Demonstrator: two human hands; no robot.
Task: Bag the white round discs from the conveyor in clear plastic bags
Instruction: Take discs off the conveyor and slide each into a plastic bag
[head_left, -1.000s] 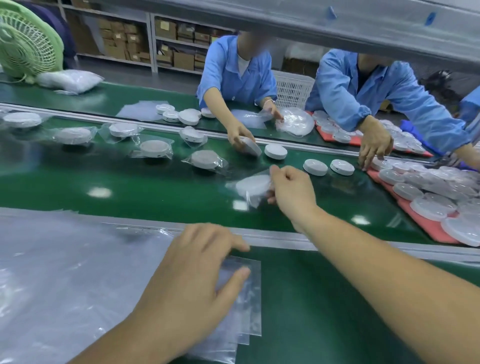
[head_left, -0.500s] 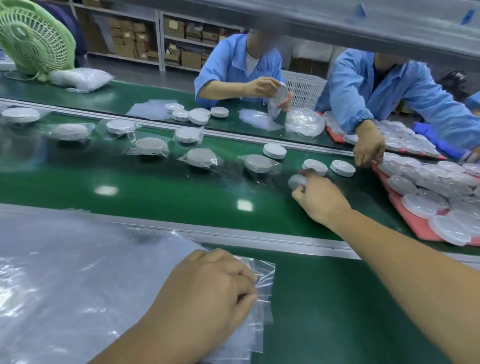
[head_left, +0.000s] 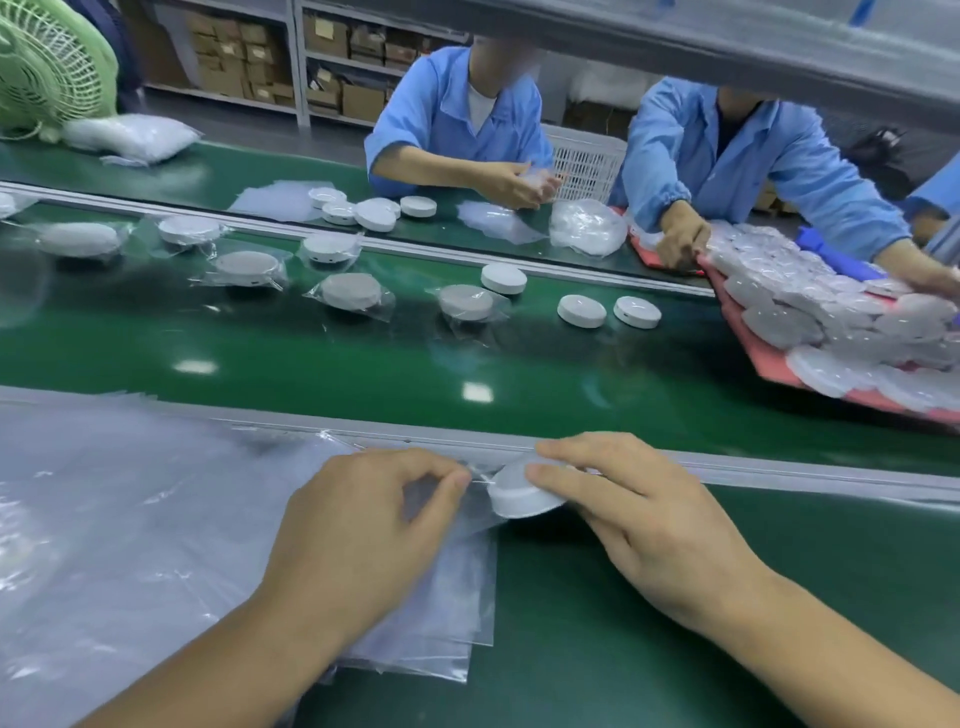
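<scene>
At worktop (head_left: 675, 649) edge: right hand (head_left: 639, 525) grips white disc (head_left: 511, 493) at mouth of clear bag (head_left: 457, 561). The left hand (head_left: 358, 535) pinches the bag's top edge. On conveyor (head_left: 311, 374): three bare discs (head_left: 582, 310), several bagged discs (head_left: 350, 291).

The green belt (head_left: 311, 358) carries bagged discs (head_left: 351, 291) from ten to twelve o'clock, three bare white discs (head_left: 582, 310) at one o'clock and a pink tray (head_left: 769, 364) at three. The near green bench (head_left: 675, 649) holds clear bags (head_left: 104, 519) at eight o'clock.
</scene>
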